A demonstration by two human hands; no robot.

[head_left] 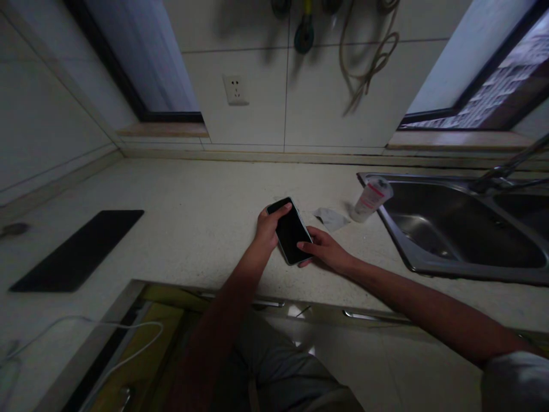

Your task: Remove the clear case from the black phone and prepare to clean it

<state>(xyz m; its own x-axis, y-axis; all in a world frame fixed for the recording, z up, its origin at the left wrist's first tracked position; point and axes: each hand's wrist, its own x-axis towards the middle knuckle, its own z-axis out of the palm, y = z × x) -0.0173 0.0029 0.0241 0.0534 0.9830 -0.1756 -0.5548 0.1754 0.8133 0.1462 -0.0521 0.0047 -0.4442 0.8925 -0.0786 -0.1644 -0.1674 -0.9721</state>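
A black smartphone (291,230) with a dark screen is held just above the pale countertop (193,212). My left hand (268,226) grips its upper left edge, thumb on the top corner. My right hand (323,249) holds the lower right corner, thumb resting on the screen's edge. Both hands have their fingers wrapped round the phone.
A white tube with red print (369,199) stands beside a steel sink (412,263) at the right, with a crumpled paper scrap (331,218) next to it. A black mat (77,249) lies at the left. A white cable (128,337) trails near the front edge. A wall socket (235,90) sits above.
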